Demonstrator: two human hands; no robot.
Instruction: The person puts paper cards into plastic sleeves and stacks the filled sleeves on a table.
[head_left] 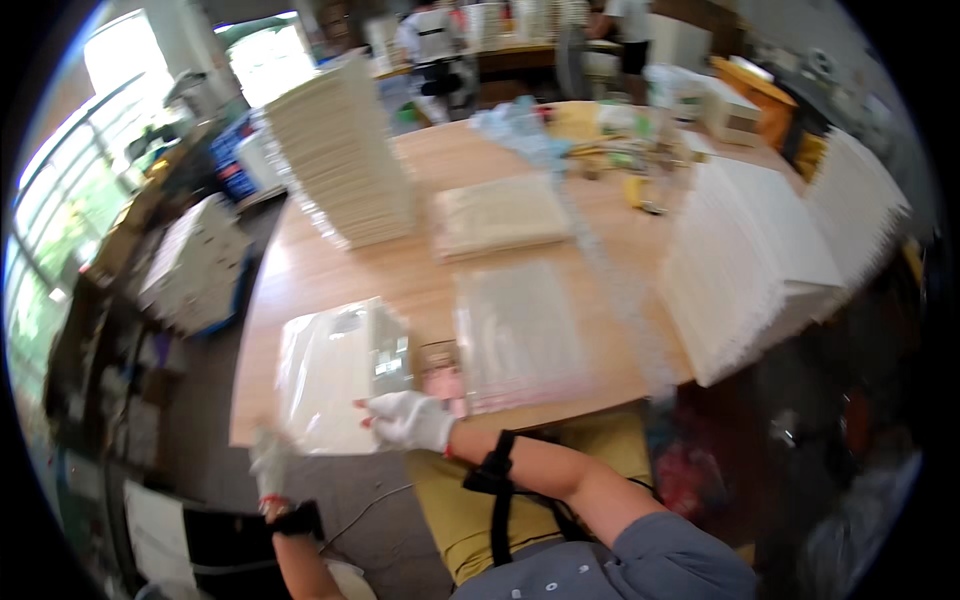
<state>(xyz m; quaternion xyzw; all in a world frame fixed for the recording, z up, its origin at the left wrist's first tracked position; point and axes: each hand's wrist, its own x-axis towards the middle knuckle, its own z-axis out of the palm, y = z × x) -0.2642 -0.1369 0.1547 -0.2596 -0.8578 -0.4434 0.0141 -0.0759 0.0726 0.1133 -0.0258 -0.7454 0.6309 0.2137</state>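
A stack of white sheets or boards in a clear plastic bag lies at the table's near left edge, its film shining. My right hand, in a white glove with bare fingertips, is closed at the packet's near right corner, thumb and finger on the film. My left hand, also gloved, is beside the near left corner and smeared by motion; its fingers cannot be made out. Flat clear bags lie to the right of the packet. Between them is a small pink item, partly hidden.
A tall white stack stands at the far left of the table, with a lower cream stack beside it. Large white stacks fill the right side. Yellow tape and clutter lie at the back. Other people are beyond.
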